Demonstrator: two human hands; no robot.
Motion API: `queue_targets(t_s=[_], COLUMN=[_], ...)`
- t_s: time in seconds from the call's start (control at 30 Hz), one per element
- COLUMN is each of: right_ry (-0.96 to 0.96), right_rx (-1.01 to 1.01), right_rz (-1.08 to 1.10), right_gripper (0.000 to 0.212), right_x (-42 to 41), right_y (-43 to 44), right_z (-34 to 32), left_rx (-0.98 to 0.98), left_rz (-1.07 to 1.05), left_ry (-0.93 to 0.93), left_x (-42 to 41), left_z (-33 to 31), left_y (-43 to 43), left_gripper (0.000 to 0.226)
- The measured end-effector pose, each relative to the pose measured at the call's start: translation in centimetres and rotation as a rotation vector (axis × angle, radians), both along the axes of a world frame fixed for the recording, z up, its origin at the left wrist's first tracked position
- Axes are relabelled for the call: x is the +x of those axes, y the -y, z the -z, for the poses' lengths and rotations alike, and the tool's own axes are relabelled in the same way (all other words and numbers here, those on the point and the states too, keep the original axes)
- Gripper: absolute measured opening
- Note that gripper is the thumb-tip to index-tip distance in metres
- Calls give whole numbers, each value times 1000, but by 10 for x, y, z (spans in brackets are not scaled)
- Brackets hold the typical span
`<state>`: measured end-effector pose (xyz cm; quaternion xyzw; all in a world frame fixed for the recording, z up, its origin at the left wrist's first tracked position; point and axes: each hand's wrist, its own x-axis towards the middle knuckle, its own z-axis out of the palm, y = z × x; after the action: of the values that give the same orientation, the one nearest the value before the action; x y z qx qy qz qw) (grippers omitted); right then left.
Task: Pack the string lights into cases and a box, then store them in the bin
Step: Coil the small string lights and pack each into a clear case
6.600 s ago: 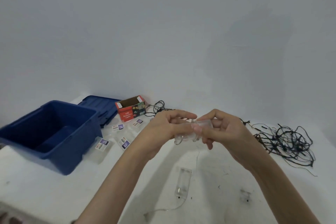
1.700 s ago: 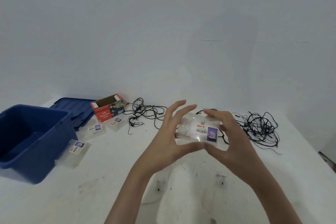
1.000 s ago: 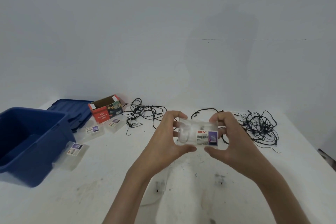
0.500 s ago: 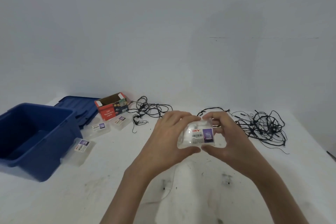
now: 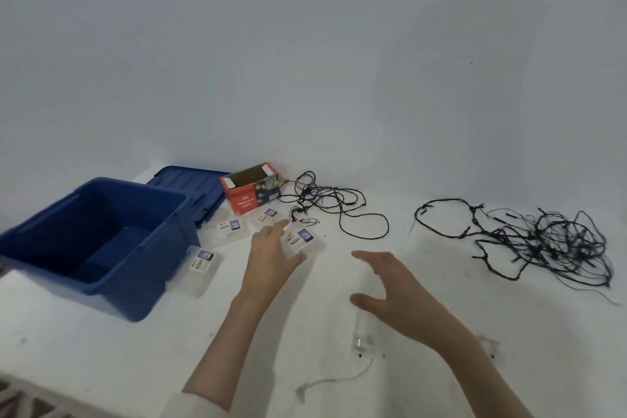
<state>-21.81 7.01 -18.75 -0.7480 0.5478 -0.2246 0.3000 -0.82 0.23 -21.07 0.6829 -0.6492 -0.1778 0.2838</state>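
Right of the bin (image 5: 146, 282), the left hand (image 5: 268, 253) pinches a labelled case (image 5: 303, 239) in its fingers, low on the counter (image 5: 101, 349) beside three others (image 5: 203, 263), probably staging them for binning. The right hand (image 5: 400, 295) hovers, fingers released, over a clear battery pack (image 5: 362, 339).

The white table (image 5: 101, 366) carries a blue bin (image 5: 118, 295), lid (image 5: 200, 187), red box (image 5: 249, 202), 4 clear cases (image 5: 203, 265) and 2 black wire tangles (image 5: 549, 248).
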Motion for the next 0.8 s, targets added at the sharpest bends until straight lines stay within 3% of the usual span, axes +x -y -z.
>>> queue_targets(t_s=[0.17, 0.33, 0.53, 0.7, 0.8], right_ry=[-108, -162, -304, -261, -265], right_rx=[121, 131, 95, 204, 221], right_rz=[36, 47, 126, 193, 188], right_gripper=[57, 54, 54, 64, 59], right_x=[22, 22, 17, 18, 23], right_y=[10, 12, 6, -4, -9], right_z=[24, 30, 33, 36, 42], left_rx=[59, 99, 132, 93, 152], left_rz=[-156, -241, -165, -3, 124], left_ry=[155, 183, 279, 200, 209], left_x=[30, 37, 27, -12, -39], left_z=[28, 31, 32, 19, 15], left_y=[18, 23, 13, -18, -44], left_gripper=[61, 60, 70, 60, 51])
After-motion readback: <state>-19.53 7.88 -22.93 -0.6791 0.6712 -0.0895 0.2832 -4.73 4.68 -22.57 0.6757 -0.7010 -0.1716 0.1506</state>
